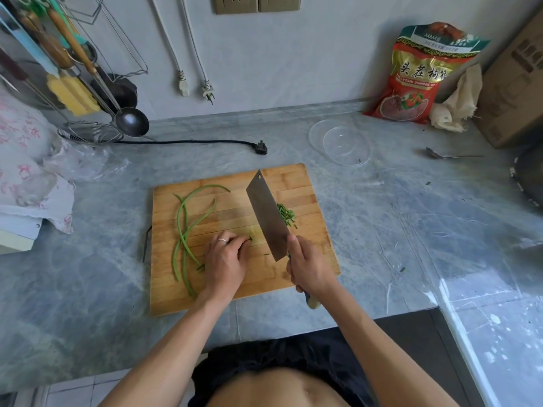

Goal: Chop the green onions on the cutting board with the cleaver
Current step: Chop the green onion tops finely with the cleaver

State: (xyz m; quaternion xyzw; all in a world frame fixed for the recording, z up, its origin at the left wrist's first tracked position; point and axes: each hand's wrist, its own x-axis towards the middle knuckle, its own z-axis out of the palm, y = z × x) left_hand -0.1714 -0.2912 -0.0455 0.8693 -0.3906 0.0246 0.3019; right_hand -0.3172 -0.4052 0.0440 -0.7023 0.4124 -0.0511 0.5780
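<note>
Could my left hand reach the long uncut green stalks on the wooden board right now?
Probably yes: the left hand rests on the wooden board right beside the long uncut green stalks, with nothing between them.

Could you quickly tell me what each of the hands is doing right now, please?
Left hand: fingers curled, pinching the green onions on the cutting board.
Right hand: gripping the cleaver.

**Item count, bench and wall**

One cutting board. One cleaver. Whole green onions: apparently four stalks, though they overlap and the count is uncertain. One heap of chopped pieces. Two hands: left hand, right hand. One ring. One clear bowl. One spoon. One red bag. One cardboard box. Two white plugs hanging; one black plug lying flat. One ladle. One wire skimmer.
</note>
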